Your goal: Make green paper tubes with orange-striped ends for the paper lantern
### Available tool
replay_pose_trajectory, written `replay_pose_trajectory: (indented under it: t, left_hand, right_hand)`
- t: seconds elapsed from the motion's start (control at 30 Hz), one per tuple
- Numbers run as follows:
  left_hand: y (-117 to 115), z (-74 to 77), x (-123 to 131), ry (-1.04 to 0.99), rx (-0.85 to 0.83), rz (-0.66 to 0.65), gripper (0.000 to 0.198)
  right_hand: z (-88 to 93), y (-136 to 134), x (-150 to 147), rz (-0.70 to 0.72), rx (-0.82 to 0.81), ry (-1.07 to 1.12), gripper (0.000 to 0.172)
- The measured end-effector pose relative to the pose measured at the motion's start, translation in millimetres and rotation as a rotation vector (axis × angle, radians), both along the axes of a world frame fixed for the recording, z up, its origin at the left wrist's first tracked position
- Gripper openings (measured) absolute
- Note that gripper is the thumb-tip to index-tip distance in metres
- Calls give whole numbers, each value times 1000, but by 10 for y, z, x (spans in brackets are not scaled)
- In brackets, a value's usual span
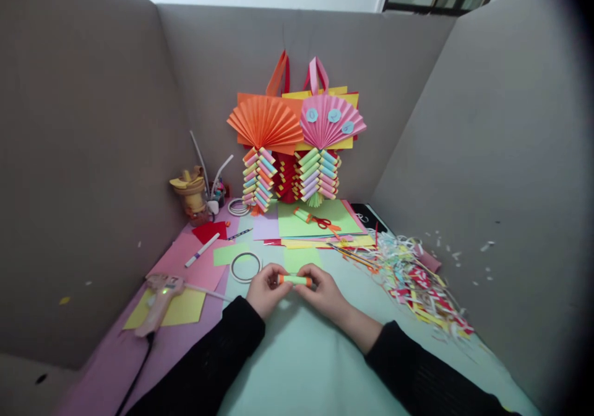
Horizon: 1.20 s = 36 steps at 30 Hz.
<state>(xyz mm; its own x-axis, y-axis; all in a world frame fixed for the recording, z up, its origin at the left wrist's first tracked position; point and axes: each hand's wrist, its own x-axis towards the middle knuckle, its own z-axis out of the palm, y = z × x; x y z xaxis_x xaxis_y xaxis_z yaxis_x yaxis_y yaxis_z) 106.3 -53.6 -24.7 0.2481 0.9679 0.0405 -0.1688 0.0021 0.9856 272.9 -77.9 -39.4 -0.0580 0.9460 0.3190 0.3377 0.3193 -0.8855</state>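
A small rolled paper tube [295,280], green with orange ends, lies level between both my hands above the pale green table sheet [301,354]. My left hand [265,289] pinches its left end. My right hand [325,292] grips its right end with curled fingers. A roll of tape [245,266] lies just beyond my left hand. A green paper square [301,257] lies just behind the tube.
A pink hot glue gun [160,298] rests on yellow paper at the left, cord trailing forward. Paper fan lanterns [297,143] stand at the back wall. Red scissors [327,224] lie on stacked sheets. A heap of paper scraps [417,280] fills the right side. A pen [202,250] lies left.
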Motion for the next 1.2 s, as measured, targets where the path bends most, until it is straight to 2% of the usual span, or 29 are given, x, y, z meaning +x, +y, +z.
replay_pose_trajectory:
  t: [0.23,0.5,0.77,0.93,1.2]
  left_hand:
    - [10,-20,11,-2,-37,-60,37]
    - [8,-142,14,134,67,-125,23]
    - [6,-73,39,215,119,-149,22]
    - [16,-59,15,269,181,-135,20]
    - [18,-77,29,282,189,-139,22]
  right_hand:
    - [30,-43,-23,9,103,-166,11]
    - [58,-54,47,1,138,-173,13]
    - [-3,-42,68,2,151,-185,15]
    - [-13,-43,72,-5,127,-123,28]
    - [-26,-38,95,1,199,-216,19]
